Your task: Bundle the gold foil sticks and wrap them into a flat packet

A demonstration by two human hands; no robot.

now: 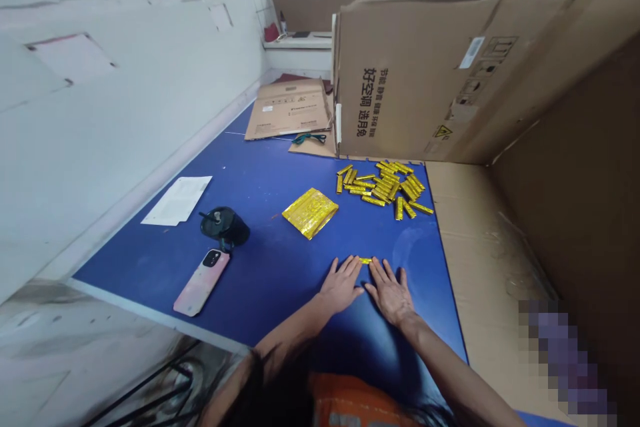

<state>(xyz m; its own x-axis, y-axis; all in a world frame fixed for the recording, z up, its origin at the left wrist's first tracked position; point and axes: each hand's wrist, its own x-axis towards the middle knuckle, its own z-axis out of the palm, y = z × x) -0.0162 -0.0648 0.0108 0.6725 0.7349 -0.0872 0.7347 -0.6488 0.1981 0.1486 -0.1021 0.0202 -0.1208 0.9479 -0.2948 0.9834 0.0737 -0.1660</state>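
On the blue table [270, 280], a small gold-wrapped strip [366, 260] lies between the fingertips of both hands. My left hand [342, 282] is flat with its fingers stretched out, their tips touching the strip's left end. At the strip's right end rest the fingertips of my right hand [390, 287], also spread flat. Farther forward and left is a flat gold foil packet [311, 213]. Several gold-wrapped sticks [387, 183] lie in a loose pile at the table's back right.
A dark cup [226, 225] with a lid, a pink phone [201, 283] and a white paper sheet [179, 200] are at the left. Flattened cardboard [287, 110] with a dark green cord [309, 139] lies behind. Tall cardboard [415, 80] borders the back and right.
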